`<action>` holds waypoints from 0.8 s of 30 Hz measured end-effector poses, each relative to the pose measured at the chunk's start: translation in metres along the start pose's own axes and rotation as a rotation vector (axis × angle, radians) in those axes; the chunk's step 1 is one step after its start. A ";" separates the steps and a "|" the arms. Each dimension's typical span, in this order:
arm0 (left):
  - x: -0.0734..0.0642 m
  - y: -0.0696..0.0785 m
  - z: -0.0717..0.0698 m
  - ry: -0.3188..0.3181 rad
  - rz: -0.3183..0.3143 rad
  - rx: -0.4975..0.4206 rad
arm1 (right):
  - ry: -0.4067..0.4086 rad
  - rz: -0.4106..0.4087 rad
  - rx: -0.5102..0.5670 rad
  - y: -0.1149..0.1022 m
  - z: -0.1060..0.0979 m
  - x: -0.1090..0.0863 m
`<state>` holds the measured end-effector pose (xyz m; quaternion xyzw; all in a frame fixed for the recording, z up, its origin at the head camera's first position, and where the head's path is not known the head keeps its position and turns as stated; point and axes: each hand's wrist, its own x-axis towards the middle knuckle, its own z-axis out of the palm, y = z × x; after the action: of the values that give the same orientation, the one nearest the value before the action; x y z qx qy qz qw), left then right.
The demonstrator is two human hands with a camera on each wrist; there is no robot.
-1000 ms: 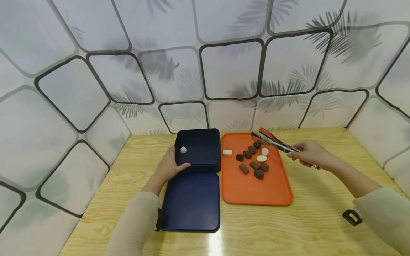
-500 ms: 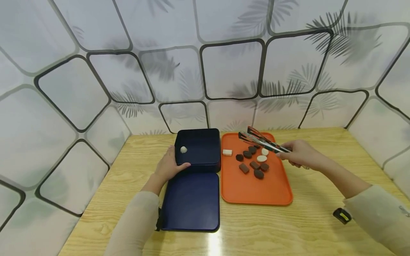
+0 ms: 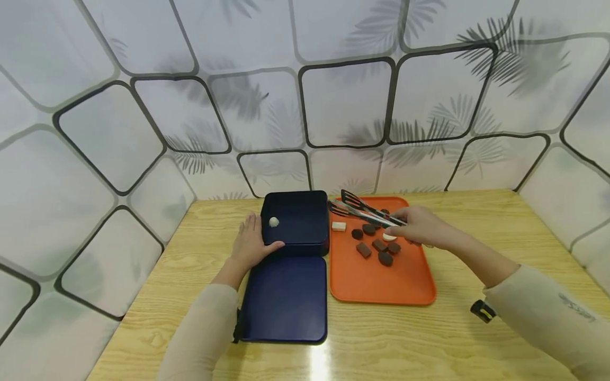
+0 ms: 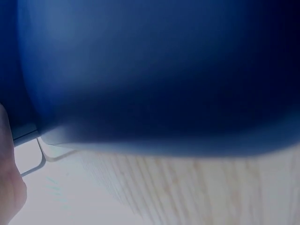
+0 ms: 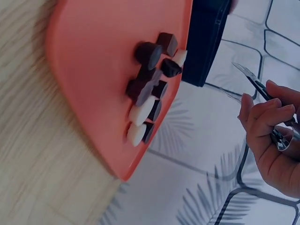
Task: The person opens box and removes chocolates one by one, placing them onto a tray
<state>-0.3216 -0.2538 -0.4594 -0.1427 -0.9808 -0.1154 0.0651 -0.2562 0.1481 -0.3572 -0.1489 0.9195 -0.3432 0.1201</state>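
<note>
My right hand (image 3: 419, 227) grips metal tongs (image 3: 369, 214) with dark slotted heads, its fingers curled round the handles. The tong heads are spread apart over the upper left of the orange tray (image 3: 381, 288), near the box's right edge, with nothing between them. On the tray lie several dark and milk chocolates (image 3: 385, 259), a white rectangular chocolate (image 3: 339, 226) and white oval ones (image 5: 142, 111), partly hidden by the hand in the head view. My left hand (image 3: 249, 243) rests against the dark blue box (image 3: 305, 217), thumb along its front edge. One whitish rounded chocolate (image 3: 274, 222) sits inside.
A dark blue lid (image 3: 286, 301) lies flat in front of the box. A small black object with a yellow mark (image 3: 483, 311) is beside the right sleeve. Patterned fabric (image 3: 348, 100) stands behind the wooden table (image 3: 381, 344).
My right hand has moved the tongs left across the tray, from its upper right corner towards the box. My left hand stays at the box.
</note>
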 end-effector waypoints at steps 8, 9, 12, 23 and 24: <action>0.000 0.000 -0.001 -0.018 -0.012 0.084 | -0.036 -0.072 -0.072 -0.018 0.018 0.029; 0.000 -0.001 -0.001 -0.017 -0.009 0.087 | -0.039 -0.076 -0.086 -0.022 0.019 0.032; 0.001 0.000 -0.001 -0.025 -0.012 0.106 | -0.076 -0.080 -0.098 -0.032 0.024 0.042; 0.001 -0.001 0.002 0.032 0.000 0.020 | -0.221 -0.035 0.026 -0.061 0.044 0.077; 0.000 0.000 0.001 0.034 0.002 0.020 | -0.223 -0.022 0.033 -0.062 0.047 0.080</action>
<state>-0.3222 -0.2537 -0.4608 -0.1411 -0.9806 -0.1079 0.0833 -0.3030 0.0477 -0.3598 -0.1944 0.8931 -0.3408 0.2201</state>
